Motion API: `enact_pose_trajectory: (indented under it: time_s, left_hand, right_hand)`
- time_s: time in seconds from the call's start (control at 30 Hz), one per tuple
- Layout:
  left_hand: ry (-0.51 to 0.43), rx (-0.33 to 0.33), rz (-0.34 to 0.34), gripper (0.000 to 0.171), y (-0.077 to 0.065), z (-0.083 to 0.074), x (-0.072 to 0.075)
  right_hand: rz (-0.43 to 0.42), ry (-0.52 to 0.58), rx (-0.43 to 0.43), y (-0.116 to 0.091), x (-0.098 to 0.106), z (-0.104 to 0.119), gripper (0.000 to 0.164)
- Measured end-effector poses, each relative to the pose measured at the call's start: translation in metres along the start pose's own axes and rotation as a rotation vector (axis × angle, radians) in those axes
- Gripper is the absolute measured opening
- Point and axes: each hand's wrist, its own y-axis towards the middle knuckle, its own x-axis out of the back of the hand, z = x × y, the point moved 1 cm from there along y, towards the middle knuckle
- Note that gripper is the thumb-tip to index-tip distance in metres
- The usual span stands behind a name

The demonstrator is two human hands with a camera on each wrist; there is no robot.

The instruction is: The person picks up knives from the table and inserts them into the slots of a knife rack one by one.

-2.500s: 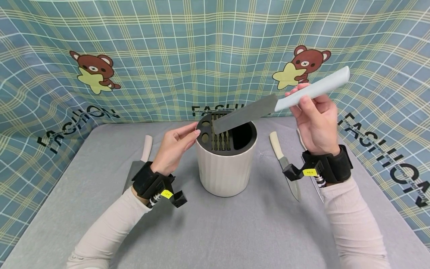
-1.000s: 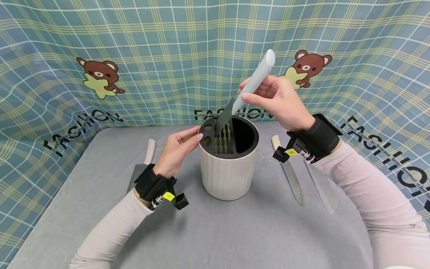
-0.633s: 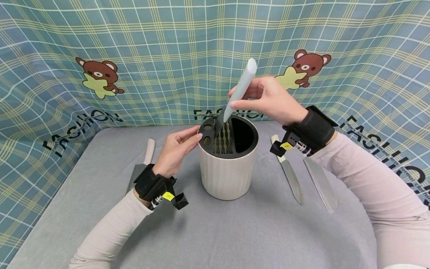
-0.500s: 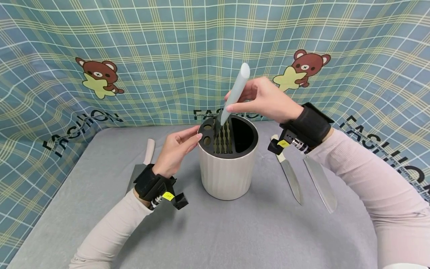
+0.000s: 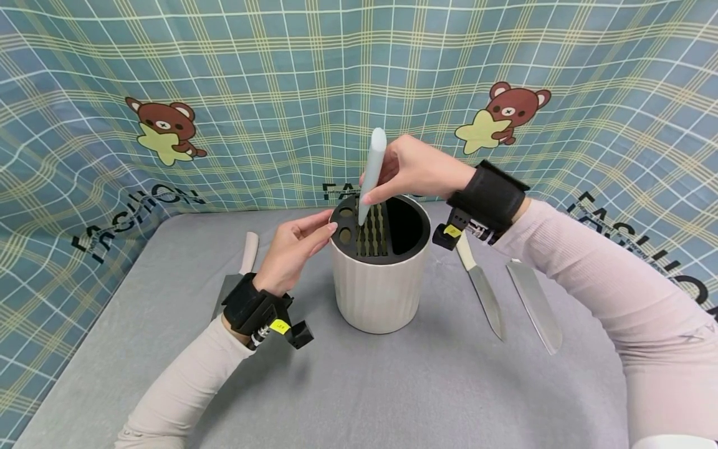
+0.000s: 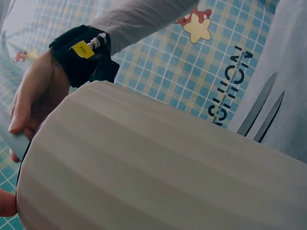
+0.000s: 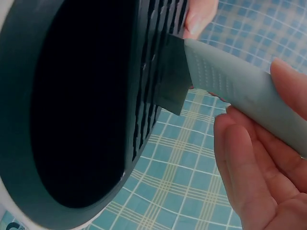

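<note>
Plaid backdrop (image 5: 269, 93), my left hand (image 5: 288, 252) relaxed against the holder (image 5: 377, 293), right hand (image 5: 417, 167) pinching the knife (image 5: 373, 168). Blade (image 7: 173, 76) looks mostly slotted, so I'd ease straight down.

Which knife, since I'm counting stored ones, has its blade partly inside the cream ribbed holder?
The pale-blue-handled knife in the right hand; the other three knives lie on the grey table.

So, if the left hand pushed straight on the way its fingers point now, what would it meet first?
The left hand would meet the knife holder first, at its rim; the two look to be touching, though depth is hard to judge.
</note>
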Motion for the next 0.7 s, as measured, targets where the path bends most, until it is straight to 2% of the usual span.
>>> enact_pose_trajectory:
  time_s: [0.07,0.2,0.3,0.33,0.43,0.7]
  left_hand:
    - [-0.01,0.013,0.021,0.053,-0.003,-0.007,-0.003]
    - [0.019,0.083,0.005,0.057,-0.031,-0.077,-0.048]
    - [0.09,0.142,-0.038,0.054,-0.053,-0.137,-0.088]
    - [0.098,0.155,-0.046,0.053,-0.056,-0.146,-0.094]
    - [0.098,0.199,-0.074,0.05,-0.059,-0.157,-0.101]
    - [0.109,0.185,-0.066,0.05,-0.058,-0.152,-0.097]
  right_hand:
    - [0.021,-0.017,-0.016,0.003,-0.002,0.001,0.019]
    - [0.049,-0.082,-0.037,0.01,-0.004,0.003,0.017]
    - [0.061,-0.123,-0.048,0.014,-0.004,0.007,0.016]
    - [0.067,-0.132,-0.055,0.015,-0.005,0.008,0.016]
    - [0.09,-0.139,-0.083,0.017,-0.006,0.011,0.017]
    - [0.121,-0.157,-0.121,0.021,-0.009,0.014,0.022]
